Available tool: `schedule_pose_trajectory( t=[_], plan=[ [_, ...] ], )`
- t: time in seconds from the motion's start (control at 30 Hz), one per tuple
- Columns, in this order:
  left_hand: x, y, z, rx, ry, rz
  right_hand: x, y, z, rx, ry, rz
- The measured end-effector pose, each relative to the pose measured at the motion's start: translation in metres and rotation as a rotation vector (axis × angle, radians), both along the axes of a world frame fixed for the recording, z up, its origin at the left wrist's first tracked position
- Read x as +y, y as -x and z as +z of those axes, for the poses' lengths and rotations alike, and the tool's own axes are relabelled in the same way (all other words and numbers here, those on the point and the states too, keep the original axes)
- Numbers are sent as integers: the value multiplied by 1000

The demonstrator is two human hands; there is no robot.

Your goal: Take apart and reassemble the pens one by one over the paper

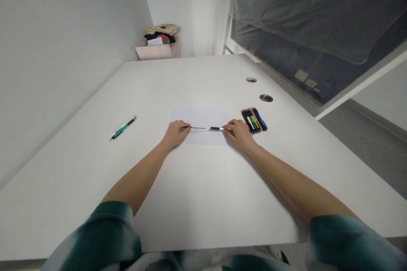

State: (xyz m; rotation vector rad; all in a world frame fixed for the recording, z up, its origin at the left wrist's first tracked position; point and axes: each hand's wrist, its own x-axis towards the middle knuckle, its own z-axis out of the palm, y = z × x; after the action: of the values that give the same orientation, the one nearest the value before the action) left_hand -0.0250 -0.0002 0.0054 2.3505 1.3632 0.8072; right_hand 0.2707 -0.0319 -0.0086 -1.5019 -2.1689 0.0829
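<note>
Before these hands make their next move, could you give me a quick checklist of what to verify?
1. Left hand grips the thin dark rod: ok.
2. Right hand grips the black-and-white pen piece: ok.
3. Facing ends apart, with a visible gap: ok.
4. Paper lies beneath the rod and pen piece: ok.
5. Right hand clear of the row of pens: cannot tell; they look very close.
6. Pair of pens apart from the left hand: ok.

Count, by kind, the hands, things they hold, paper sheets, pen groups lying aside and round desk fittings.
Hands: 2 (left hand, right hand)
Held things: 2 (thin dark stick, black-and-white pen)
Paper sheets: 1
Pen groups: 2 (left group, right group)
Round desk fittings: 2
Total: 9
</note>
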Motion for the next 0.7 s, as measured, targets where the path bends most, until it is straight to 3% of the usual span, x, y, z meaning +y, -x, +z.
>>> schedule_pose_trajectory(
  t=[0.3, 0.5, 0.7],
  plan=[
    [-1, -1, 1, 0, -1, 10, -1, 1, 2, -10, 5, -10],
    [-10, -15, 3, -57, 1, -47, -8, 15, 5, 27, -24, 104],
    [-20, -30, 3, -148, 86, -42, -12, 26, 10, 40, 46, 156]
  ],
)
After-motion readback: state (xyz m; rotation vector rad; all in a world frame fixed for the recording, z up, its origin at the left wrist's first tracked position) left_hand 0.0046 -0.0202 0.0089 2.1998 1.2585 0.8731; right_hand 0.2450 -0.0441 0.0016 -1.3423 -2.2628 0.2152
